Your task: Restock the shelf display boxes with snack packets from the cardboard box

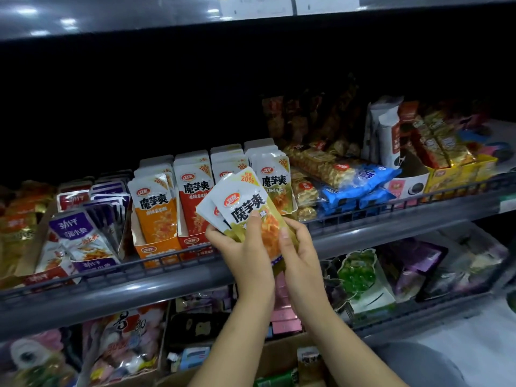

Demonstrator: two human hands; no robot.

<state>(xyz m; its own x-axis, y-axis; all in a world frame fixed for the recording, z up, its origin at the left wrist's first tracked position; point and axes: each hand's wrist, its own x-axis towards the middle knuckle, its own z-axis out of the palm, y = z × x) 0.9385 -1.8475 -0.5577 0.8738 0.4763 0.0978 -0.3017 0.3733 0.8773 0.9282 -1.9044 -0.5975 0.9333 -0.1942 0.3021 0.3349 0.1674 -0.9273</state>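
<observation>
Both the left hand (242, 247) and right hand (296, 247) grip yellow snack packets (245, 208) before the shelf (139, 286).

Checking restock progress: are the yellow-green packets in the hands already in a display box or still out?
Out. Both hands, left hand and right hand, grip the fanned packets in front of the shelf rail.

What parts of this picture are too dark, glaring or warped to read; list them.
Head view: the recess behind the display boxes is near black; glare spots streak the upper shelf; the shelf rail bows from wide-angle distortion; the held packets are sharp, edge goods blurred.
</observation>
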